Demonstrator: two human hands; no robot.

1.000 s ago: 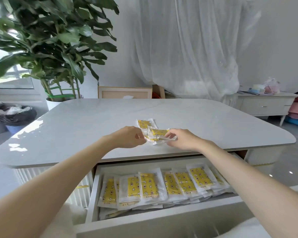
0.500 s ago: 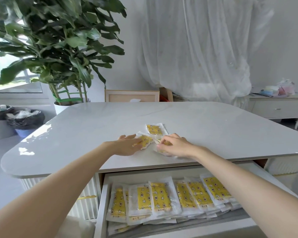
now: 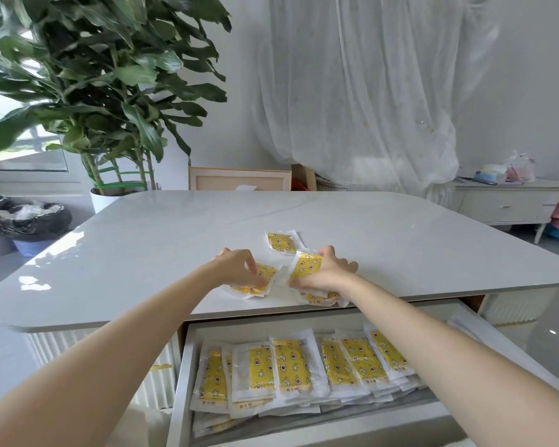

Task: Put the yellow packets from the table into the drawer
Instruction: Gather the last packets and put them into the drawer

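Here, the left hand (image 3: 239,269) pinched a flat yellow star-printed packet in clear wrap (image 3: 255,283) against the glossy white tabletop (image 3: 142,253). The right hand (image 3: 328,274) gripped a small bunch of the same packets (image 3: 305,266) near the front edge. 1 more packet (image 3: 281,242) lay just beyond both hands, seemingly nearer the right, its long axis pointing roughly away from the person. The open white drawer (image 3: 183,366), already holding many packets, sat directly below.

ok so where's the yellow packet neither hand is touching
In the head view the loose packet lies flat on the table, just beyond and between the left hand and right hand, nearer the right one.
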